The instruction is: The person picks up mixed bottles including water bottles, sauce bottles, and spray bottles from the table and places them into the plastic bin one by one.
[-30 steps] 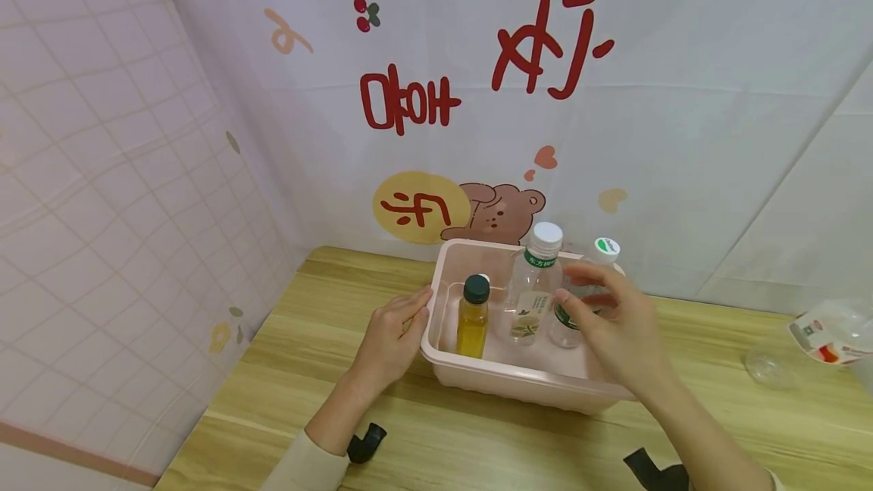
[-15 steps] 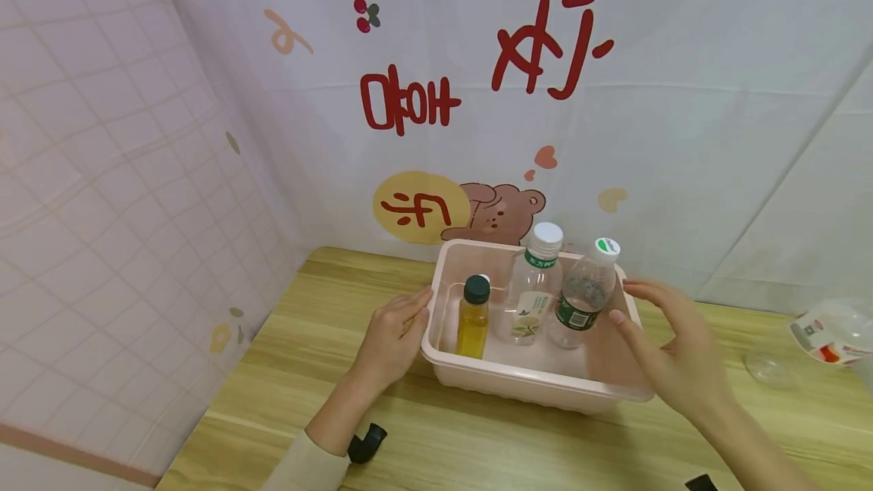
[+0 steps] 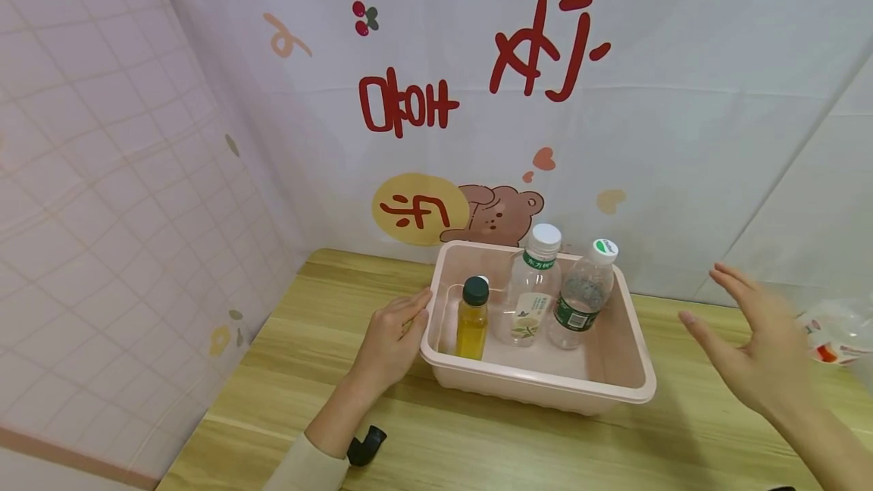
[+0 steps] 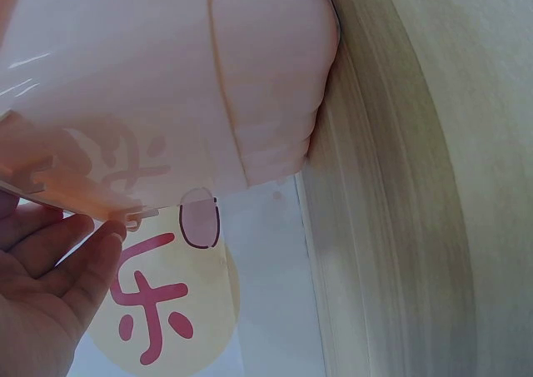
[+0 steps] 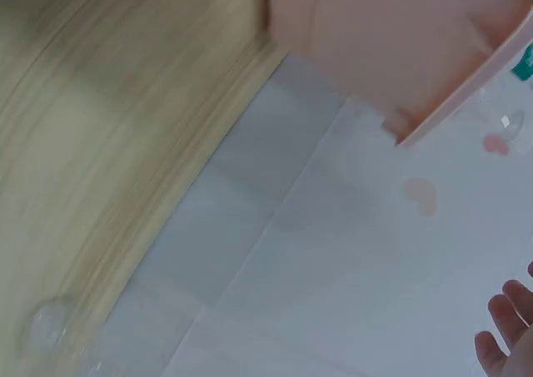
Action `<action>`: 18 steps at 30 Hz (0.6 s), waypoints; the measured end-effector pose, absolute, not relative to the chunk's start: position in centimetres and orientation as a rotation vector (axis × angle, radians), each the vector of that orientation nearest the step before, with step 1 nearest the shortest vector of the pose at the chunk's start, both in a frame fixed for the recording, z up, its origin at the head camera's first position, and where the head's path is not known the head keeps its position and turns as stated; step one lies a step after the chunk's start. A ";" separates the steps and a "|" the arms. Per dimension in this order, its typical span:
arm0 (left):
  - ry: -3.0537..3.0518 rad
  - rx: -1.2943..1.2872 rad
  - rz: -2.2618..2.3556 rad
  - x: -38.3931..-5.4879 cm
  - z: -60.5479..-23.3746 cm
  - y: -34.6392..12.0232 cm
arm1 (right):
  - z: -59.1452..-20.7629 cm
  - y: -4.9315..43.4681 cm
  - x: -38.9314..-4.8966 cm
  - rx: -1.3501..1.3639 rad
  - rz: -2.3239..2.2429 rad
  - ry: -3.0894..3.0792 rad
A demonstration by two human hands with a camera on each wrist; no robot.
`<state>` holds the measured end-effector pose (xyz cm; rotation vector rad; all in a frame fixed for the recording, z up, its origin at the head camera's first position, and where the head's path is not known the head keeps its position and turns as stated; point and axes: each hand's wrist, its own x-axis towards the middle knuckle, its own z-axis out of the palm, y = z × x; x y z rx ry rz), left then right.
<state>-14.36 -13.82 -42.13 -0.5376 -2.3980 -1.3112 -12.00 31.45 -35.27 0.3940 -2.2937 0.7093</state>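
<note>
A pink plastic basin [image 3: 539, 375] stands on the wooden table. Its left rim is held by my left hand [image 3: 390, 333]; in the left wrist view my left fingertips [image 4: 107, 235] meet the rim's edge. Inside the basin stand a small bottle of yellow liquid with a dark green cap [image 3: 472, 324], a clear bottle with a white cap [image 3: 534, 286] and a clear bottle with a green label [image 3: 580, 301]. A bit of white shows behind the green cap, mostly hidden. Right of the basin, my right hand [image 3: 767, 358] is in the air, fingers spread and holding nothing, slightly blurred.
A clear bottle with a white and red label [image 3: 839, 332] lies at the far right, partly covered by my right hand. A black curved piece [image 3: 366, 446] is by my left wrist. A printed cloth [image 3: 655, 135] hangs behind the table [image 3: 477, 438].
My right hand has let go of the green-labelled bottle inside the basin and moved right, past the basin's right rim, towards the lying bottle. My left hand has stayed on the rim.
</note>
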 end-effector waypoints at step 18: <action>-2.387 -0.546 -1.311 -14.3 -42.3 -13.9 | -35.4 40.7 -12.6 0.112 0.694 -2.273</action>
